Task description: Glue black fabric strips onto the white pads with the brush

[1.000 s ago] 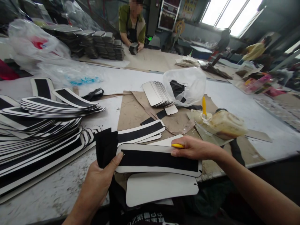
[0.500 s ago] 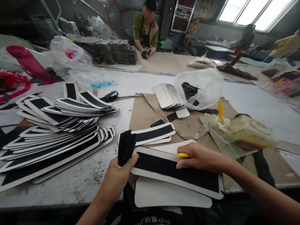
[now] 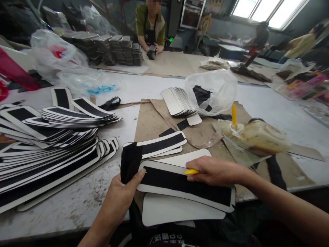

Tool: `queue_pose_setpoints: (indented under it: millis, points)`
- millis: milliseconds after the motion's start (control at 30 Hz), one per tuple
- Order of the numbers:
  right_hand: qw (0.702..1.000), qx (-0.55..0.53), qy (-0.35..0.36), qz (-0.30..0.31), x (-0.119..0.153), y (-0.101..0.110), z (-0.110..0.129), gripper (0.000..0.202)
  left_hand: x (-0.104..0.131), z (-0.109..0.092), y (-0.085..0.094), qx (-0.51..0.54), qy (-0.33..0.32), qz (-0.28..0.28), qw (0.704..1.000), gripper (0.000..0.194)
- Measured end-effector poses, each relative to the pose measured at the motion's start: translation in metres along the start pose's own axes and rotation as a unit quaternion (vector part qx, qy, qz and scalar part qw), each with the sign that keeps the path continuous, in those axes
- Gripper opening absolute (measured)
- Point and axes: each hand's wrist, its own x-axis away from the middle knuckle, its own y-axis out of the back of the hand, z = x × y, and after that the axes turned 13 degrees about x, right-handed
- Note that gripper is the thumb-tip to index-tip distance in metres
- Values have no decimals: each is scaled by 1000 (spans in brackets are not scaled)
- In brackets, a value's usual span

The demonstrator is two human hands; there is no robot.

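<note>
A long white panel point(image 3: 185, 199) with a black strip point(image 3: 167, 178) along its middle lies tilted in front of me. My left hand point(image 3: 119, 193) is closed on a bunch of black fabric strips point(image 3: 130, 159), its thumb pressing the panel's left end. In my right hand point(image 3: 214, 169) is a yellow-handled tool point(image 3: 192, 171); its working end is hidden. That fist rests over the black strip. Under the panel are plain white pieces point(image 3: 180, 212), and just behind it lie a couple of panels point(image 3: 164, 144) with black strips.
Stacked black-and-white panels point(image 3: 64, 164) fill the left side. Beyond my hands are a pile of small white pieces point(image 3: 177, 101), a plastic bag point(image 3: 218, 91) and a stained glue container point(image 3: 267, 137) with a yellow handle point(image 3: 234, 115). A co-worker point(image 3: 151, 31) stands across the table.
The whole view has shifted, so things appear farther left and slightly higher. My right hand has moved slightly down the black strip with the yellow-handled tool; my left hand keeps its grip.
</note>
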Motion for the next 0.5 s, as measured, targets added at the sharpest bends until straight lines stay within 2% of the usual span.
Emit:
queue_pose_setpoints:
  millis: [200, 267, 300, 367, 433, 500]
  points:
    - [999, -31, 18, 11, 0, 1, -3, 21, 0, -2, -4, 31, 22, -31, 999, 40]
    - [999, -32, 17, -20, 1, 2, -10, 23, 0, -4, -6, 49, 30, -62, 996, 37]
    - [998, -24, 4, -63, 2, 2, -15, 24, -1, -6, -6, 60, 32, -82, 994, 35]
    - [981, 2, -51, -188, 9, 1, -26, 25, -2, -10, -8, 76, 38, -128, 988, 26]
    - [939, 18, -125, -319, 18, -4, -35, 25, -4, -15, -10, 89, 44, -167, 981, 19]
    - [901, 11, -186, -391, 27, -13, -41, 25, -5, -18, -12, 95, 49, -191, 976, 14]
